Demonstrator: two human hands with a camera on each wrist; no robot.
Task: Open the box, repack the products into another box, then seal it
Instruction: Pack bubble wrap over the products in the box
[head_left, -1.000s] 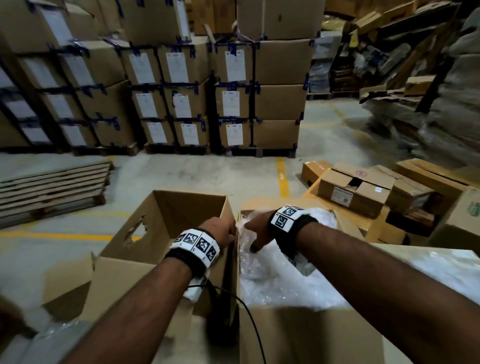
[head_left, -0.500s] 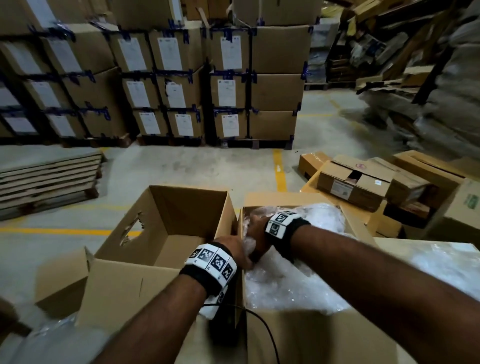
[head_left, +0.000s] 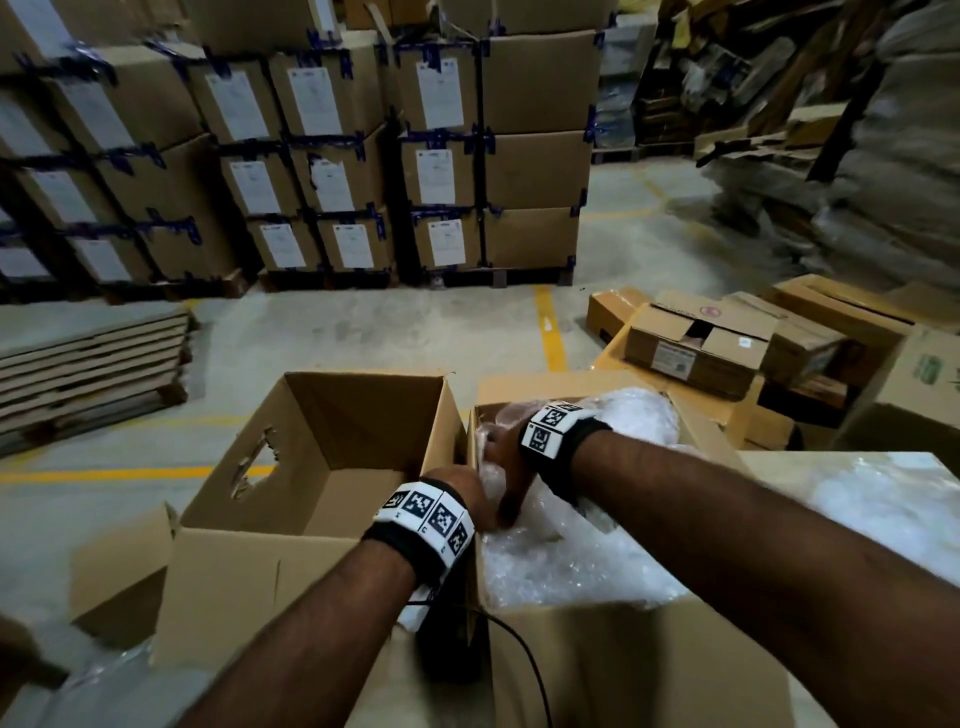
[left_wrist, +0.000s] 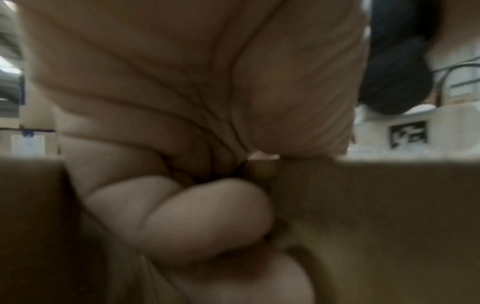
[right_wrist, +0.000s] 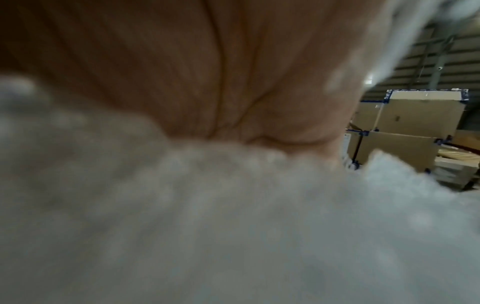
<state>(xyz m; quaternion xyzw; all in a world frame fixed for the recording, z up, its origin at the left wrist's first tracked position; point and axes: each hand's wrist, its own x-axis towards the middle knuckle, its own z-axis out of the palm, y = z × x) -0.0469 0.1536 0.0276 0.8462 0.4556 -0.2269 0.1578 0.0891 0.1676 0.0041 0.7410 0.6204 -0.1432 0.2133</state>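
Observation:
Two brown cartons stand side by side in the head view. The left box (head_left: 322, 431) is open with nothing in it. The right box (head_left: 597, 670) is filled with white bubble wrap (head_left: 561, 561). My left hand (head_left: 467, 493) grips the right box's left wall, and the left wrist view shows its fingers (left_wrist: 202, 222) curled against the cardboard wall (left_wrist: 376, 205). Just beyond it, my right hand (head_left: 501, 457) reaches down into the bubble wrap beside that wall. In the right wrist view the bubble wrap (right_wrist: 233, 226) hides the fingers below the palm (right_wrist: 207, 82).
Stacked, labelled cartons (head_left: 441, 156) on pallets fill the back. Flat boards (head_left: 88, 374) lie on the floor at the left. Several loose boxes (head_left: 701, 348) sit at the right. A black cable (head_left: 524, 660) hangs between the two cartons. More plastic wrap (head_left: 883, 509) lies at the near right.
Both hands have slid toward me along the right box's left wall. The right hand has sunk deeper into the bubble wrap.

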